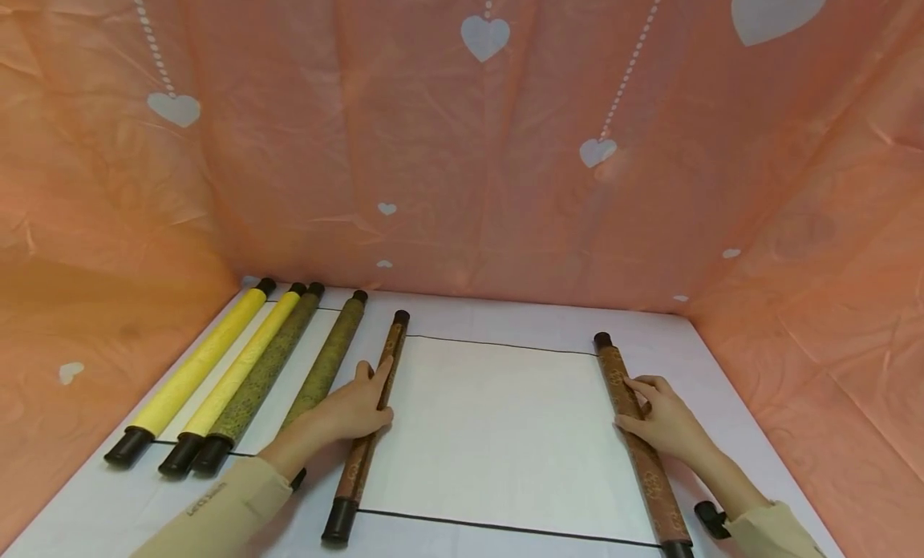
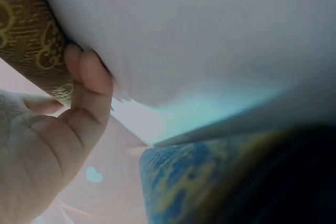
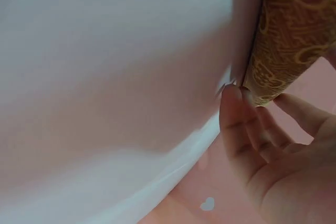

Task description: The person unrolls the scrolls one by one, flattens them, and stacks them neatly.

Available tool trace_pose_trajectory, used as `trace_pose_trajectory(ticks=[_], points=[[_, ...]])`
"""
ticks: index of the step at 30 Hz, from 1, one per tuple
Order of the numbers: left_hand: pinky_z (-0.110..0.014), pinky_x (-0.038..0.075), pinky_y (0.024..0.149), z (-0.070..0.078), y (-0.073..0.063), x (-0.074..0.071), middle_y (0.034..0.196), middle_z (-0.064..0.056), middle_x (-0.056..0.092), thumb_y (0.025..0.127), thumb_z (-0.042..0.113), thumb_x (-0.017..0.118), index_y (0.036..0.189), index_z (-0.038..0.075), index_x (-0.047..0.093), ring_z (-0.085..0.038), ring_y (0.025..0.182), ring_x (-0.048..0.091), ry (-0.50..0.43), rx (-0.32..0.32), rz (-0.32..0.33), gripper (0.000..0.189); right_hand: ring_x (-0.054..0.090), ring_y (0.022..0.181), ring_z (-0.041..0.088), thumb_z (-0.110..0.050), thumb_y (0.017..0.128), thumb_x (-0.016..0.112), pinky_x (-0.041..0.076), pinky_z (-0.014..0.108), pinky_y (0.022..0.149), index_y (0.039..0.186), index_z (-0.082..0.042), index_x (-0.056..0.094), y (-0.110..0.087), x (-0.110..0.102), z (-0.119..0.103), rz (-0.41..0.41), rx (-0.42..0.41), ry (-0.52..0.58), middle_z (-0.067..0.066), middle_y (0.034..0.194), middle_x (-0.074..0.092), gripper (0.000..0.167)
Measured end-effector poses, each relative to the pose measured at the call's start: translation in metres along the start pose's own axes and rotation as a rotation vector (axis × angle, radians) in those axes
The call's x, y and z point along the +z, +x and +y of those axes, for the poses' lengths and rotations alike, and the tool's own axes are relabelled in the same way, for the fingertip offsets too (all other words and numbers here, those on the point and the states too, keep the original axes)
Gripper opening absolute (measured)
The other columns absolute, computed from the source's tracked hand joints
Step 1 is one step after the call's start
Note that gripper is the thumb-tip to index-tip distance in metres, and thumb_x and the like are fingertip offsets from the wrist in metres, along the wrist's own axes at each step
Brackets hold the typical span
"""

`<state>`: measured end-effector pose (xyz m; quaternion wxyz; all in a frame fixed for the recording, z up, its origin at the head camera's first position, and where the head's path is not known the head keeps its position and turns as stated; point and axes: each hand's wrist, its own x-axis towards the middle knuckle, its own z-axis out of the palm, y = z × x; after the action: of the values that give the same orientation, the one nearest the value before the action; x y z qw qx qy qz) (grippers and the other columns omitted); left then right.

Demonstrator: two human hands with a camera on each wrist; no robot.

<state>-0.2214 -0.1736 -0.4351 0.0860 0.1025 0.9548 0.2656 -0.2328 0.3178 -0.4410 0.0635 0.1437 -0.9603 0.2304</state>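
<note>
A brown hanging scroll with gold patterning lies part unrolled in the head view, its white sheet (image 1: 498,430) spread between two rolls with black end knobs. My left hand (image 1: 357,406) grips the left roll (image 1: 354,470) near its middle, thumb on the sheet side. The right roll (image 1: 653,486) is held by my right hand (image 1: 664,426), thumb and fingers across it. In the left wrist view, fingertips (image 2: 94,72) curl over the edge of the patterned roll (image 2: 31,30). The right wrist view has fingertips (image 3: 231,98) pinching the other roll (image 3: 289,40) where it meets the sheet.
Left of the brown scroll lie a green scroll (image 1: 325,374) and a yellow scroll (image 1: 209,357), each partly unrolled between two rolls. All rest on a white tabletop (image 1: 534,321). Orange cloth (image 1: 433,141) with pale hearts walls the back and sides.
</note>
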Motion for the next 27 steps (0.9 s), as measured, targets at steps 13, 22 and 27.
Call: trace_pose_trajectory(ticks=[13, 22, 27], points=[[-0.029, 0.035, 0.046, -0.007, -0.011, -0.008, 0.126, -0.033, 0.041, 0.096, 0.02, 0.063, 0.165, 0.008, 0.03, -0.014, 0.054, 0.04, 0.059, 0.004, -0.016, 0.078, 0.064, 0.1, 0.039, -0.008, 0.097, 0.063, 0.05, 0.049, 0.077, 0.139, -0.001, 0.065, -0.008, -0.008, 0.007, -0.035, -0.002, 0.01, 0.036, 0.135, 0.054, 0.043], [-0.031, 0.038, 0.044, -0.017, -0.02, -0.014, 0.13, -0.038, 0.043, 0.09, 0.023, 0.074, 0.164, 0.003, 0.025, -0.018, 0.057, 0.046, 0.152, 0.031, -0.008, 0.091, 0.064, 0.105, 0.046, -0.027, 0.094, 0.078, 0.053, 0.057, 0.079, 0.139, -0.002, 0.065, -0.013, -0.011, 0.012, -0.059, 0.014, -0.013, 0.037, 0.137, 0.052, 0.053], [-0.03, 0.036, 0.043, -0.017, -0.024, -0.017, 0.122, -0.032, 0.046, 0.092, 0.028, 0.077, 0.164, 0.002, 0.025, -0.015, 0.053, 0.044, 0.163, 0.028, -0.012, 0.093, 0.061, 0.089, 0.024, -0.031, 0.083, 0.089, 0.05, 0.041, 0.069, 0.14, -0.001, 0.063, -0.016, -0.013, 0.014, -0.061, 0.013, 0.0, 0.034, 0.131, 0.055, 0.069]])
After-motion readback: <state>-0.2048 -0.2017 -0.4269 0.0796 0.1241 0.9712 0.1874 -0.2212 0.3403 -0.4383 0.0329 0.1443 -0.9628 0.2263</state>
